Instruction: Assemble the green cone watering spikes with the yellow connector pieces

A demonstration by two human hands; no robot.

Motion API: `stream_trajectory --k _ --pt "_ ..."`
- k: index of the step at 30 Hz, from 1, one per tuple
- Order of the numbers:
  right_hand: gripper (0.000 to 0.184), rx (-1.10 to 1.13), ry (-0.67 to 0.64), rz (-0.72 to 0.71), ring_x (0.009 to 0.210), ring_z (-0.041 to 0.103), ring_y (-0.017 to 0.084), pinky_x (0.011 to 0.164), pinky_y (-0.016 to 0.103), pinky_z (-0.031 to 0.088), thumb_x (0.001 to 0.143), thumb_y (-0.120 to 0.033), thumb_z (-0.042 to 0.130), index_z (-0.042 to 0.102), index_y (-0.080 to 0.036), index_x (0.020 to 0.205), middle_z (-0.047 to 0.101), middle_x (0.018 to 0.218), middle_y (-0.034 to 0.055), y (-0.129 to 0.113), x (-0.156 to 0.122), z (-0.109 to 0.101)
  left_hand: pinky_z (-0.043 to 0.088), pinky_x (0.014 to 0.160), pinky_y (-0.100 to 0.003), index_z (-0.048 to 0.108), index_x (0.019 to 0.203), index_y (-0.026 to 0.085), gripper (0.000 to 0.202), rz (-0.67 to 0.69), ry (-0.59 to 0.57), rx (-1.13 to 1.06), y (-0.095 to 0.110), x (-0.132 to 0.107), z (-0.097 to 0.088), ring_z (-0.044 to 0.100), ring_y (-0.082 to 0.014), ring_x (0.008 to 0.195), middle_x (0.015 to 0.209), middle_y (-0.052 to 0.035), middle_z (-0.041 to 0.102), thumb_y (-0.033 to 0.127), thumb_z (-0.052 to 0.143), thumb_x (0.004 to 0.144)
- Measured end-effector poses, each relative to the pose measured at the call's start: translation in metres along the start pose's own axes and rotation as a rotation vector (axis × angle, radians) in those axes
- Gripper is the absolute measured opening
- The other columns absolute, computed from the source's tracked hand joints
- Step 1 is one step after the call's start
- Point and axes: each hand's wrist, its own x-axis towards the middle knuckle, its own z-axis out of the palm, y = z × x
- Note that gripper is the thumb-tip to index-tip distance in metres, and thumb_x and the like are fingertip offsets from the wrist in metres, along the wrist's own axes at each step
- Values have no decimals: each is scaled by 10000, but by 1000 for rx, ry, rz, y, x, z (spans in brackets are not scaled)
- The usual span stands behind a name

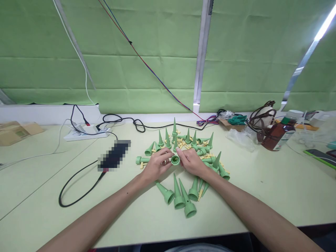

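Note:
Both my hands meet over the middle of a pale green table. My left hand and my right hand are closed around one green plastic cone spike, whose round open end faces me. Around them lies a pile of green cone spikes, some upright, some on their sides, mixed with small cream plastic pieces. Several more cones lie near the front between my forearms.
A black cable and a blurred dark device lie at left, with a white power strip behind. A brown bottle, clear bags and a strap sit at right. A cardboard box is at far left.

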Motion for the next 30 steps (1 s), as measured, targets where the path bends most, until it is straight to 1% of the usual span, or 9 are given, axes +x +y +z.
stream_trajectory --k 3,5,11,15,17,20,24,27,30 --pt "670 -27 3 -1 408 467 115 558 248 389 1056 -435 250 438 -200 457 459 392 -7 0 0 1 438 585 -217 634 957 161 194 78 27 105 -4 -2 1 544 -135 743 921 -73 603 65 484 879" --pt "660 -40 10 -6 408 476 114 563 246 394 1056 -394 268 450 -197 453 466 394 -7 0 0 1 427 583 -220 629 958 161 235 73 33 147 -4 -3 2 546 -139 739 889 -67 605 31 460 858" --pt "626 -76 28 -19 402 476 116 558 246 389 1048 -299 305 446 -198 447 472 390 -3 -3 1 0 393 557 -220 597 951 167 277 -106 -17 178 2 0 3 482 -109 614 823 -15 572 17 488 746" --pt "606 -107 31 -36 410 452 109 545 241 361 1050 -282 302 407 -198 460 455 406 -9 -2 1 2 328 539 -233 534 740 163 186 -226 -14 234 3 4 3 438 -118 586 665 23 490 13 501 635" --pt "588 -125 41 -59 405 412 99 528 243 329 1051 -282 301 361 -199 471 415 413 -22 -2 1 3 300 529 -236 483 627 165 159 -277 -14 206 2 5 4 418 -117 569 600 30 453 10 491 594" --pt "556 -153 66 -92 399 332 89 511 256 279 1046 -291 311 282 -204 497 338 424 -41 -1 0 5 331 508 -229 509 577 160 126 -455 -84 -35 0 7 6 458 -118 542 552 25 496 36 505 595" --pt "543 -141 74 -86 410 308 92 516 264 269 1044 -331 309 248 -208 518 318 435 -40 -1 0 4 406 446 -231 630 722 135 63 -765 -205 -576 1 8 8 522 -122 440 519 -7 589 185 592 725" --pt "550 -119 73 -69 415 315 98 516 266 275 1047 -372 282 268 -211 521 346 438 -29 -1 1 2 373 378 -199 639 785 123 192 -876 -168 -880 2 9 7 493 -98 382 514 -16 593 311 670 767" --pt "559 -96 84 -62 412 315 101 514 270 283 1047 -400 262 266 -216 519 346 436 -25 0 2 2 365 353 -177 638 805 115 282 -932 -93 -1093 3 10 4 543 -106 440 577 -28 600 384 720 774"
